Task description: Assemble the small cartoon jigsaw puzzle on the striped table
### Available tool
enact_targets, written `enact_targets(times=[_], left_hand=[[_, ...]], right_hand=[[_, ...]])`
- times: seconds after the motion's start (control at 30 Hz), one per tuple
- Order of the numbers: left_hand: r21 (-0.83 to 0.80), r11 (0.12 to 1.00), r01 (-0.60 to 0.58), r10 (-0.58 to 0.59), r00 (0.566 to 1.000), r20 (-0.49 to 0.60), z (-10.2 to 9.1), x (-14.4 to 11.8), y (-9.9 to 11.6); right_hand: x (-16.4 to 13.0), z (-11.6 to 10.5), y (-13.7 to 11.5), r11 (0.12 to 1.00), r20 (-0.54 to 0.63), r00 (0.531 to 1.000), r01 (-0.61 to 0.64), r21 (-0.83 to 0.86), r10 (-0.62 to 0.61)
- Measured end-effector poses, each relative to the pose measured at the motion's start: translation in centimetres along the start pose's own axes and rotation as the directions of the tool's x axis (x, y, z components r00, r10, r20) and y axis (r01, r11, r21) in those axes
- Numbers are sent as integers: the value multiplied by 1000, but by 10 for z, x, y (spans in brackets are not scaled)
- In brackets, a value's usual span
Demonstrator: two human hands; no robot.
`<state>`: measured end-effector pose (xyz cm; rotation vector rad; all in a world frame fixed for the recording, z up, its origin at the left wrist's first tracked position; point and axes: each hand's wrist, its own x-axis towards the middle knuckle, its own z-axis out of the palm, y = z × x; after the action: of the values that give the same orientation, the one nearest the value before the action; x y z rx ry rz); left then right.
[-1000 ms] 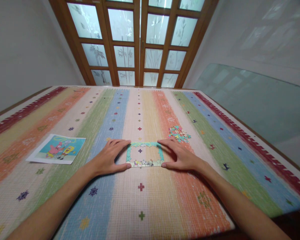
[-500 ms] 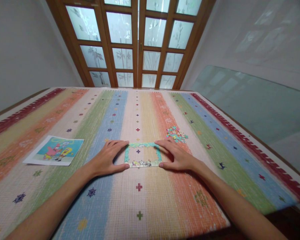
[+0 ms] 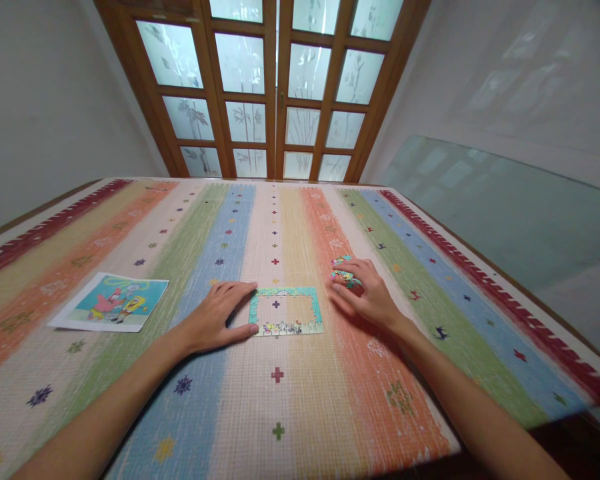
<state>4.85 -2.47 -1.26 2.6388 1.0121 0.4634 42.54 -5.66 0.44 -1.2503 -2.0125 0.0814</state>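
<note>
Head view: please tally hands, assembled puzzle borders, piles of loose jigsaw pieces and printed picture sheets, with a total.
Hands: 2 (left hand, right hand)
Assembled puzzle border: 1
Pile of loose jigsaw pieces: 1
Printed SpongeBob picture sheet: 1
Total: 5

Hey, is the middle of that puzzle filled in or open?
Open: the striped tablecloth and a printed cross show inside the puzzle border.

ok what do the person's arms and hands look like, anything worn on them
The left forearm and right forearm are slim and bare, no sleeves in view. The left hand and right hand are ungloved; no watch, bracelet or ring shows.
</note>
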Motion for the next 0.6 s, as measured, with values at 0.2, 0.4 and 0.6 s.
enact_targets(times=[0.2, 0.4, 0.6], left_hand=[[-3, 1000, 11, -11, 1000, -9, -2, 2, 2], [46, 999, 21, -17, 995, -94, -2, 4, 4], [61, 998, 20, -13, 994, -112, 1, 4, 1]], right_hand=[[1, -9, 26, 975, -37, 994, -107, -193, 102], [-3, -12, 39, 949, -11, 989, -146, -279, 149], [-5, -8, 40, 940, 28, 988, -138, -311, 155]])
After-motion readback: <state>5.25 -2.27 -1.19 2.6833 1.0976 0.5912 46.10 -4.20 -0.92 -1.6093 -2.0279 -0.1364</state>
